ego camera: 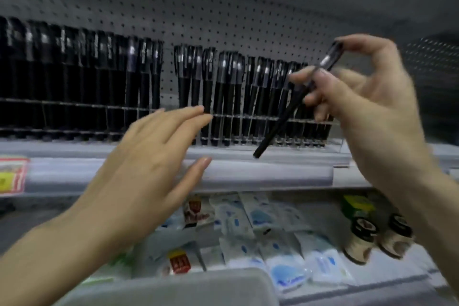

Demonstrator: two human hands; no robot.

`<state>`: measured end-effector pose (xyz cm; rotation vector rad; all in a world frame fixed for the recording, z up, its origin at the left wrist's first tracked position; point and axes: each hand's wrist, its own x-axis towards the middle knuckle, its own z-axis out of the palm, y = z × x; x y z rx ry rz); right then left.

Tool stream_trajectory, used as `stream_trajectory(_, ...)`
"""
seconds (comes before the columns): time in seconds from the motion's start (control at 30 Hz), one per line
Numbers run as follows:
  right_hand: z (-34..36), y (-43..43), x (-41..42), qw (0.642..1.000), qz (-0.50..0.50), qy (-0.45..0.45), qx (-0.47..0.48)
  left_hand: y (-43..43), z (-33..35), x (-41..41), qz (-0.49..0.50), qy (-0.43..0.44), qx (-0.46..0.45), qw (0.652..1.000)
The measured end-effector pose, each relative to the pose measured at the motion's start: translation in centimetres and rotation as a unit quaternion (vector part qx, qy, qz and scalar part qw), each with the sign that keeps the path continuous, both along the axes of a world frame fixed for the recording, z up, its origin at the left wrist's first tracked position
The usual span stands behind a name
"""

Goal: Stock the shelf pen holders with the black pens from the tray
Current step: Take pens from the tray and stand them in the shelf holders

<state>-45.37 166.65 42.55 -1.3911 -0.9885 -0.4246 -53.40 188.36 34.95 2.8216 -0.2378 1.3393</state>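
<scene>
A: Head view: where is the pen (280, 122)?
B: Right hand (367, 107) pinches it, tip toward 7 o'clock, in front of the holders (233, 117).
A: Left hand (149, 156)?
B: At 8 o'clock from it, fingers straight, holding nothing.

Two hands: left hand (139, 164) at 8 o'clock, right hand (367, 107) at 3. One loose black pen (293, 107). Two blocks of shelved pens (223, 87), too blurred to count singly. Two dark-capped bottles (362, 238) at 4 o'clock. One grey tray (173, 288) at 6.

Bare to the forearms — left hand (146, 159), right hand (370, 109); nails short.
</scene>
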Motion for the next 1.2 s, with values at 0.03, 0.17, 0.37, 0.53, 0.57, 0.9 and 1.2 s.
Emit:
stream_trajectory(0.03,1.3,0.4,0.4,0.999,-0.011,-0.031,0.003,-0.1,0.0,0.6,0.015,0.01,0.01,1.0)
stream_trajectory(0.17,4.7,2.0,2.6,0.994,-0.032,-0.101,0.021,0.0,0.0,2.3,0.06,0.026,0.034,0.997)
stream_trajectory(0.37,5.1,4.5,5.6,0.994,-0.057,-0.093,-0.014,0.6,-0.1,2.7,0.072,0.006,0.037,0.997)
stream_trajectory(0.53,4.2,5.2,6.7,0.994,-0.059,-0.078,-0.054,1.3,-0.2,2.8,0.077,0.013,0.04,0.996)
stream_trajectory(0.57,4.1,5.3,6.9,0.994,-0.058,-0.074,-0.063,1.5,-0.3,2.9,0.077,0.012,0.041,0.996)
stream_trajectory(0.9,3.1,6.1,7.6,0.986,-0.065,-0.068,-0.136,2.3,-0.8,3.1,0.068,0.002,0.046,0.997)
stream_trajectory(1.2,2.7,6.4,8.4,0.968,-0.126,-0.12,-0.183,2.6,-0.9,3.2,0.054,0.008,0.042,0.998)
